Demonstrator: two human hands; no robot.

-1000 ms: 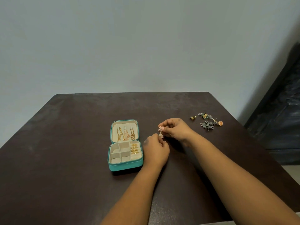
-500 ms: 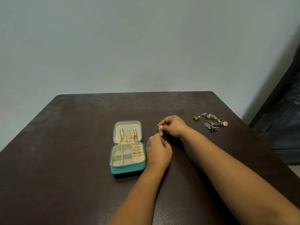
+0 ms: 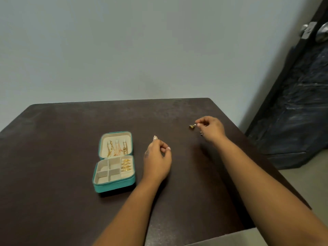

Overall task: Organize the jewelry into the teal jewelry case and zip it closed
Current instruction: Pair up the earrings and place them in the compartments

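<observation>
The teal jewelry case (image 3: pixel 113 187) lies open on the dark table (image 3: pixel 58 139), left of centre. Gold chains (image 3: pixel 117 148) hang in its lid and gold rings (image 3: pixel 126 165) fill the right column of its tray; the other compartments look empty. To the right of the case, my left hand (image 3: pixel 157 158) pinches a small pale earring (image 3: pixel 155 138) at its fingertips. Farther right, near the table's edge, my right hand (image 3: pixel 211 128) pinches a small gold earring (image 3: pixel 191 126) with thumb and forefinger. That hand hides the other loose jewelry.
The table's right edge runs close behind my right hand. Beyond it stands a dark door (image 3: pixel 301 103) with a metal knob (image 3: pixel 322 33). A plain wall backs the table.
My hands have parted. The left hand kept the pale earring near the case, while the right hand reached right to the loose jewelry and took hold of the gold earring. The view shifted.
</observation>
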